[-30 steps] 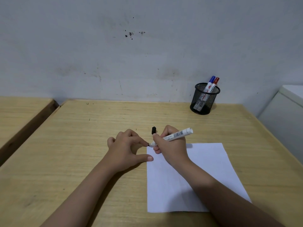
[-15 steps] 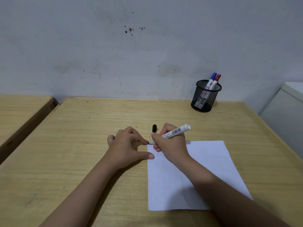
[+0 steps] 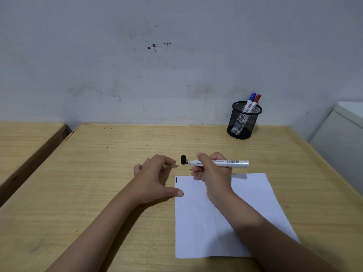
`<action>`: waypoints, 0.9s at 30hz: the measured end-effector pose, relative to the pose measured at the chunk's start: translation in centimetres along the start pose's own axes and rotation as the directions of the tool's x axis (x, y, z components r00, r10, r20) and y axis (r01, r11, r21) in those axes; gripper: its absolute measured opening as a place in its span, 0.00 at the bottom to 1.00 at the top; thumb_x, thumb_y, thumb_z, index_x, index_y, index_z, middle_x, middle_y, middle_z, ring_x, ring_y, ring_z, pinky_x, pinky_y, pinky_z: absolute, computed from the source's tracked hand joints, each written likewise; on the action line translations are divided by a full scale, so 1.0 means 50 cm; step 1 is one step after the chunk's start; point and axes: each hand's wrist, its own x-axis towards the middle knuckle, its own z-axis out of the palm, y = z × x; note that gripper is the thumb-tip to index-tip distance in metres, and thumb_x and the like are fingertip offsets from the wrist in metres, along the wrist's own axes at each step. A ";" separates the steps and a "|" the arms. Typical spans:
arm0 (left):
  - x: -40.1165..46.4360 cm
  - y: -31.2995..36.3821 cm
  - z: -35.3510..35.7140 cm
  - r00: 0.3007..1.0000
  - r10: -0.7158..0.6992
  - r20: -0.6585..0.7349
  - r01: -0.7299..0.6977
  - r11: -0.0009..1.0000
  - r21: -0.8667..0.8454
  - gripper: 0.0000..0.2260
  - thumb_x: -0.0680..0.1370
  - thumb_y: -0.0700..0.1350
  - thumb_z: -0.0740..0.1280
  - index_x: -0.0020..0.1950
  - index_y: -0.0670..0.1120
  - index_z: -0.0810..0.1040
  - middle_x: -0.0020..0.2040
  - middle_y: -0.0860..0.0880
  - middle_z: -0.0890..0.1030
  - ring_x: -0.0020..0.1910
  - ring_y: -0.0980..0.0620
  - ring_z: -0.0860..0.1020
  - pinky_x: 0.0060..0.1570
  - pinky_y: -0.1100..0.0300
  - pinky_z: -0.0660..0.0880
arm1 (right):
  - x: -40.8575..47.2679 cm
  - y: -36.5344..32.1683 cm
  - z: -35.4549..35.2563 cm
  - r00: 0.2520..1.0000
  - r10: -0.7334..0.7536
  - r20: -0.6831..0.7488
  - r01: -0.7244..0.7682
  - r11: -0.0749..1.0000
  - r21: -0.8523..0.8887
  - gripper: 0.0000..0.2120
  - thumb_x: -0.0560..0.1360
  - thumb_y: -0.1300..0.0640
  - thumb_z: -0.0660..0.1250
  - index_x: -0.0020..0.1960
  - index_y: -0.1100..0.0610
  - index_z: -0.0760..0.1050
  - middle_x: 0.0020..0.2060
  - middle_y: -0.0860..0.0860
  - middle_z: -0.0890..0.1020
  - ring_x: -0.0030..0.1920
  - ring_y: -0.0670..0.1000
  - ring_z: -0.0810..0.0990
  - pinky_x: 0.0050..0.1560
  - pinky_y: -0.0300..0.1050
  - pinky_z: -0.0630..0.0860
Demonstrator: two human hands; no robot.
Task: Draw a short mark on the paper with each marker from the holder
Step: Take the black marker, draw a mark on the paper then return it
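Head view, right hand: my right hand (image 3: 214,171) grips the uncapped white marker with barcode label (image 3: 222,163), lying level, tip aimed at the small black cap (image 3: 183,159) on the wooden table (image 3: 117,173).
Left hand: my left hand (image 3: 155,177) rests loosely curled, holding nothing, thumb at the paper's edge.
Paper: white paper sheet (image 3: 255,193) carries one short black mark (image 3: 176,180) (top-left corner).
Holder: black mesh cup (image 3: 243,122) far right, blue-capped marker (image 3: 250,99) and red-capped marker (image 3: 255,100) inside.

The white marker (image 3: 222,163) has a barcode on it. Its small print is too blurry to read.
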 end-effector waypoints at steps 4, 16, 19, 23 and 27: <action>0.036 0.021 0.004 0.993 0.090 -0.072 -0.097 0.989 -0.110 0.28 0.69 0.56 0.69 0.67 0.62 0.64 0.61 0.58 0.73 0.57 0.60 0.73 0.60 0.55 0.67 | 0.002 -0.019 0.001 0.998 0.060 -0.034 -0.051 0.972 0.227 0.14 0.72 0.64 0.69 0.34 0.58 0.65 0.22 0.53 0.79 0.23 0.49 0.77 0.28 0.44 0.77; 0.065 0.115 -0.022 0.984 -0.099 -0.150 -0.025 0.750 -0.661 0.03 0.69 0.36 0.72 0.39 0.43 0.81 0.35 0.49 0.82 0.35 0.55 0.78 0.38 0.65 0.74 | -0.043 -0.151 -0.035 0.947 -0.318 0.047 0.313 0.945 0.092 0.15 0.72 0.67 0.68 0.32 0.60 0.64 0.19 0.51 0.76 0.21 0.49 0.77 0.25 0.43 0.77; 0.030 0.153 -0.044 0.996 -0.049 -0.074 -0.037 0.523 -0.852 0.04 0.66 0.38 0.73 0.38 0.44 0.81 0.35 0.47 0.82 0.37 0.53 0.80 0.42 0.64 0.78 | -0.064 -0.168 -0.049 0.923 -0.373 0.092 0.371 0.928 0.042 0.15 0.72 0.67 0.68 0.32 0.61 0.65 0.20 0.50 0.76 0.22 0.50 0.77 0.25 0.43 0.77; -0.005 0.195 -0.057 0.998 0.007 -0.066 -0.062 0.428 -0.901 0.05 0.64 0.39 0.71 0.39 0.43 0.79 0.35 0.48 0.82 0.36 0.53 0.81 0.44 0.63 0.79 | -0.091 -0.188 -0.056 0.899 -0.415 0.137 0.416 0.909 0.021 0.16 0.72 0.68 0.68 0.31 0.61 0.65 0.20 0.50 0.76 0.22 0.50 0.78 0.25 0.44 0.77; -0.028 0.215 -0.064 0.995 0.064 -0.081 -0.102 0.513 -0.852 0.05 0.66 0.38 0.74 0.38 0.45 0.81 0.36 0.48 0.83 0.38 0.52 0.81 0.47 0.61 0.78 | -0.110 -0.204 -0.055 0.881 -0.429 0.201 0.438 0.899 -0.002 0.16 0.72 0.68 0.68 0.31 0.61 0.65 0.19 0.50 0.76 0.20 0.50 0.77 0.24 0.44 0.76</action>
